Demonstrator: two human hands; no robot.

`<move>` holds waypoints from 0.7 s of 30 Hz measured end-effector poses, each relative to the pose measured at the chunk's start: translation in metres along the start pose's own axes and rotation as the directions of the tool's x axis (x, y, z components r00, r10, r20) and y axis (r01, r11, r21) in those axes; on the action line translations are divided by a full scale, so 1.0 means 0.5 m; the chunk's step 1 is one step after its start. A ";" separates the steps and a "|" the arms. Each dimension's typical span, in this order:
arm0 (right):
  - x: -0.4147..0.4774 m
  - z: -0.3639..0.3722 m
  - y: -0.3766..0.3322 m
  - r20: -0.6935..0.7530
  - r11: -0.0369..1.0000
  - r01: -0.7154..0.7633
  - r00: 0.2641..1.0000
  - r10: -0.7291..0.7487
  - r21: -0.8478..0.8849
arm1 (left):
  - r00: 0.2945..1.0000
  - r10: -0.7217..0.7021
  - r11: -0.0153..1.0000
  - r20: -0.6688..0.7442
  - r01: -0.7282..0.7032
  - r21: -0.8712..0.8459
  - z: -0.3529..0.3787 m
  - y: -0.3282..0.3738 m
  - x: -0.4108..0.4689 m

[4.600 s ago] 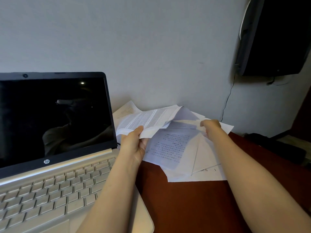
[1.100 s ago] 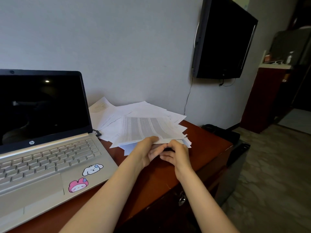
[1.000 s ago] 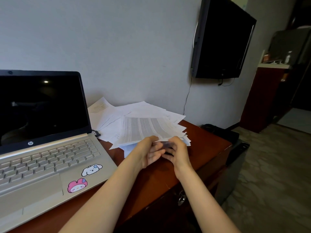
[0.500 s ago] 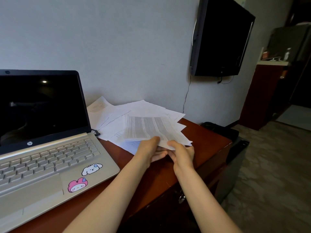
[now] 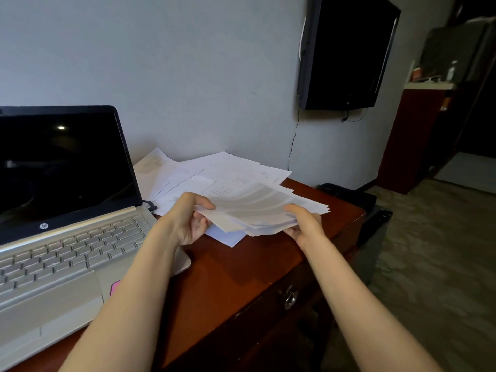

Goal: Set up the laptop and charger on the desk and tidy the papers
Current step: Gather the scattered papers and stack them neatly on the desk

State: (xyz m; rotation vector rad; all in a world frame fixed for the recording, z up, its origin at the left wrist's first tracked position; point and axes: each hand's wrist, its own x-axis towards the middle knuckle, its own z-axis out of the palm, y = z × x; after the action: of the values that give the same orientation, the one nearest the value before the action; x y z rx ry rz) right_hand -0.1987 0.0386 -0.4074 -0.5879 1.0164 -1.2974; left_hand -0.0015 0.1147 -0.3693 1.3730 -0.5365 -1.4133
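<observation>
— What are the hands doing?
— The left hand (image 5: 188, 220) pinches the near left corner of a stack of papers (image 5: 257, 208), thumb on top. The right hand (image 5: 304, 226) grips the stack's right edge, fingers curled underneath. The stack is held just above the table (image 5: 241, 272).
— And the other papers?
— Loose sheets (image 5: 185, 170) lie fanned on the table behind the stack, against the wall (image 5: 188, 63), just right of the laptop (image 5: 67, 237).
— How is the laptop?
— Open, screen dark, on the table's left side, with a pink sticker (image 5: 115, 287) on its palm rest. A dark plug (image 5: 150, 205) sits at its right edge by the hinge.
— Anything above?
— A black television (image 5: 346, 49) hangs on the wall.
</observation>
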 end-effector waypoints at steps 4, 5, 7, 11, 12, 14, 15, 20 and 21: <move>-0.001 -0.002 -0.001 -0.015 0.998 0.043 0.999 -0.043 0.036 | 0.997 0.069 0.994 -0.027 -0.066 0.084 -0.012 0.000 0.017; -0.004 -0.003 -0.003 0.015 0.999 0.030 0.999 -0.030 0.030 | 0.992 0.109 0.984 -0.067 -0.099 0.145 -0.015 -0.003 0.027; -0.007 -0.007 -0.010 0.075 1.000 -0.007 0.997 0.008 -0.008 | 0.982 0.170 0.956 -0.086 -0.143 0.256 -0.016 -0.011 0.044; 0.003 -0.020 -0.031 0.063 0.999 -0.024 0.998 0.027 -0.039 | 0.898 0.409 0.850 -0.164 -0.309 0.427 -0.013 -0.016 0.048; 0.010 -0.026 -0.038 0.034 0.999 -0.020 0.999 0.021 -0.025 | 0.851 0.495 0.797 -0.175 -0.365 0.481 -0.013 -0.012 0.046; 0.025 -0.038 -0.052 -0.010 1.000 -0.006 1.000 0.006 -0.003 | 0.773 0.609 0.707 -0.179 -0.427 0.564 -0.014 -0.004 0.037; 0.032 -0.045 -0.059 -0.020 1.000 0.009 1.000 -0.010 -0.015 | 0.747 0.638 0.691 -0.186 -0.450 0.566 -0.018 -0.001 0.039; 0.058 -0.085 -0.106 0.097 0.930 0.097 0.993 -0.066 -0.355 | 0.667 0.702 0.695 -0.248 -0.566 0.443 -0.036 0.012 0.044; 0.061 -0.091 -0.117 0.128 0.903 0.125 0.989 -0.079 -0.411 | 0.662 0.705 0.697 -0.253 -0.580 0.422 -0.040 0.015 0.045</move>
State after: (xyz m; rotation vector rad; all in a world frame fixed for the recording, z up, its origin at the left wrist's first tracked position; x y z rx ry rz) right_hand -0.2686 0.0047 -0.3880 -1.0412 1.1948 -1.1263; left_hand 0.0240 0.0990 -0.3777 1.4505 -0.8941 -0.4400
